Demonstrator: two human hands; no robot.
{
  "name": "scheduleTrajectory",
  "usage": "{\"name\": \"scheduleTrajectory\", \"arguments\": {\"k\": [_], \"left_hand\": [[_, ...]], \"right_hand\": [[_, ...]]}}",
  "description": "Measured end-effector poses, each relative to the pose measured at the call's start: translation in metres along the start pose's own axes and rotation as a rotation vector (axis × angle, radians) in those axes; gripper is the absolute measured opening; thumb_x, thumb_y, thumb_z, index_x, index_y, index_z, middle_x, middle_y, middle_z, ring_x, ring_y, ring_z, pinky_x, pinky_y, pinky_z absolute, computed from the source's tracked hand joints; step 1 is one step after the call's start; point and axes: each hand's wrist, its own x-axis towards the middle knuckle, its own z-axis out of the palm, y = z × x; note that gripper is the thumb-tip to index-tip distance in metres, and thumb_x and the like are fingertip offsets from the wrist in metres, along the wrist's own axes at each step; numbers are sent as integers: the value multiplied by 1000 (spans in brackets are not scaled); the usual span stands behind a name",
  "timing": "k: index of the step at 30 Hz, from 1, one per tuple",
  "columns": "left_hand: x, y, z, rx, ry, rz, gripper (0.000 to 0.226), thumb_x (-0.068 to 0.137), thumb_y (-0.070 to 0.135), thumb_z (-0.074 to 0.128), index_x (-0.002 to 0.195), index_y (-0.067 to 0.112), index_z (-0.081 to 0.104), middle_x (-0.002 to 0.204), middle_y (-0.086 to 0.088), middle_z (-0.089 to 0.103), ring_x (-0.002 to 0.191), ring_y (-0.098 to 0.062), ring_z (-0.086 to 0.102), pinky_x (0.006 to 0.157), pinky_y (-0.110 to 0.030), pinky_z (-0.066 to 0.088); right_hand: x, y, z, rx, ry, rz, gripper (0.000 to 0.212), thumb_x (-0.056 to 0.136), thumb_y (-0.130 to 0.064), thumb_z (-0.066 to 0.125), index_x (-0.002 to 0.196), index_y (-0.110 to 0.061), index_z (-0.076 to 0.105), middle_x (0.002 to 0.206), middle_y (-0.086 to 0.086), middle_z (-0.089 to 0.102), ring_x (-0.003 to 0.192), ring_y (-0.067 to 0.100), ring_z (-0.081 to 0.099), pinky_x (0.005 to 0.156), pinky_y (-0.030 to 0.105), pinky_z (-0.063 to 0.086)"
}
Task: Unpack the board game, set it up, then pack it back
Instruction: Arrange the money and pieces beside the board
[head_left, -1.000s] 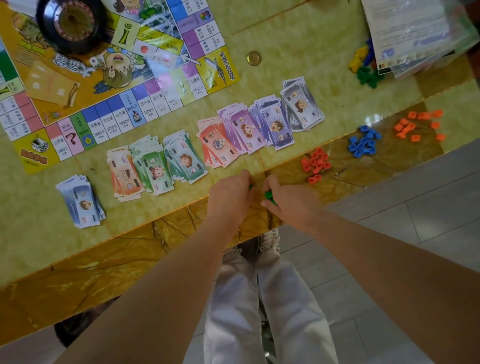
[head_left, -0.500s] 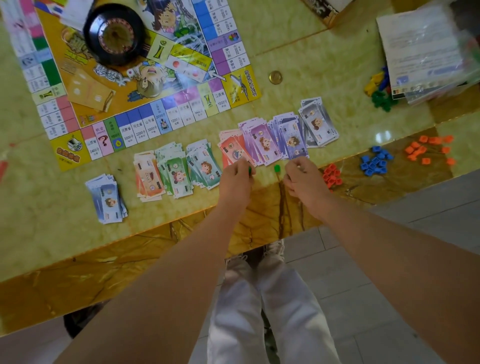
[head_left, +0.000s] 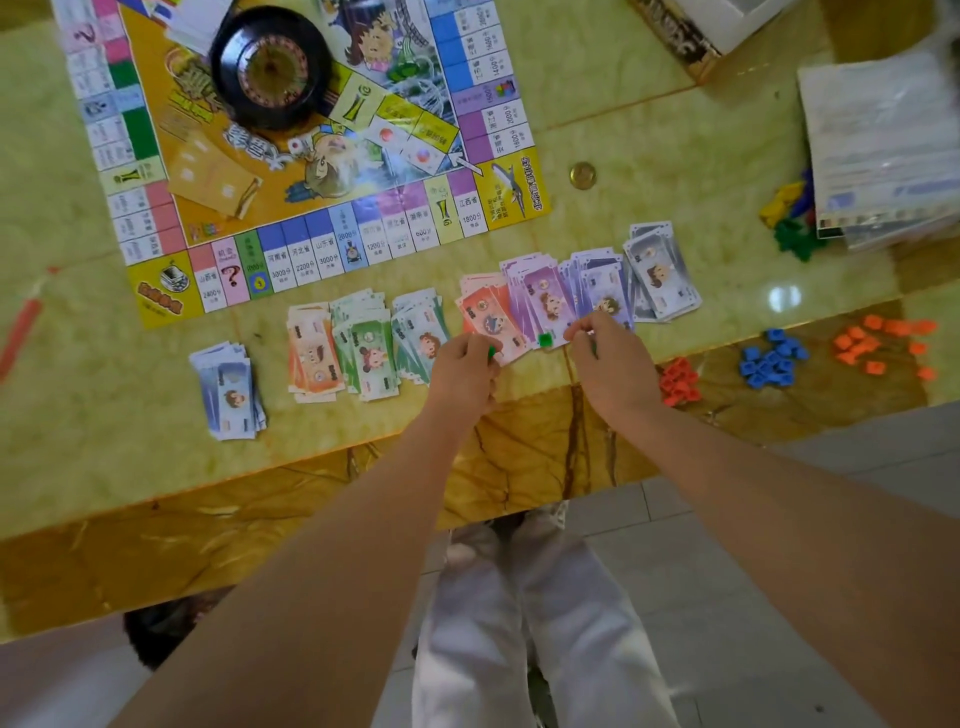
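Cubes of green plastic sit pinched in left hand and right hand over glossy marble table.

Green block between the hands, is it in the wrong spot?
A bit: the green block sits alone against the banknotes, while red blocks, blue blocks and orange blocks lie in groups along the table's brown edge.

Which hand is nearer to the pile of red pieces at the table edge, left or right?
Right. The right hand lies just to the left of the red pieces, almost beside them. The left hand is farther left, beyond the right hand.
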Motion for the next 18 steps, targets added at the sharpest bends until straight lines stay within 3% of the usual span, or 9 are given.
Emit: {"name": "scheduleTrajectory", "arguments": {"k": [2,6,11,14,16,18], "left_hand": [[1,1,0,-44,-1,-33,29,98,10,33,77,14,53,52,4,37,38,-7,29,42,-16,23],[3,3,-1,-83,-10,-62,33,99,15,34,70,15,48,43,9,36,37,-7,28,40,-16,23],[5,4,-5,-60,-26,-37,43,103,40,38,68,16,47,48,6,35,40,-9,27,44,-21,21],[3,9,-6,-105,-54,-40,47,101,46,40,65,17,46,48,7,36,41,-8,27,43,-20,21],[2,13,-4,-175,-60,-83,43,101,45,41,69,17,49,49,7,41,41,-8,31,39,-19,21],[3,18,-3,-276,-68,-172,36,102,39,41,77,16,52,52,5,47,42,-8,37,36,-19,22]], "right_hand": [[3,-6,2,-74,-16,-46,12,100,-28,47,106,-20,52,64,-3,54,46,9,40,46,26,28],[6,-12,6,-233,-44,-105,20,92,-27,62,106,-23,49,56,-5,46,49,14,47,46,26,35],[14,-12,9,-272,-30,-124,14,92,-26,63,103,-21,55,54,-8,43,49,10,46,44,24,30],[17,-14,7,-148,-45,-115,14,93,-29,58,102,-19,54,64,-8,50,61,17,53,53,30,43],[18,-18,2,54,-82,-73,14,94,-27,53,96,-13,53,75,0,56,66,19,52,61,33,43],[21,-23,-2,239,-123,10,21,97,-19,42,84,-4,50,72,5,49,64,18,43,61,32,37]]}}
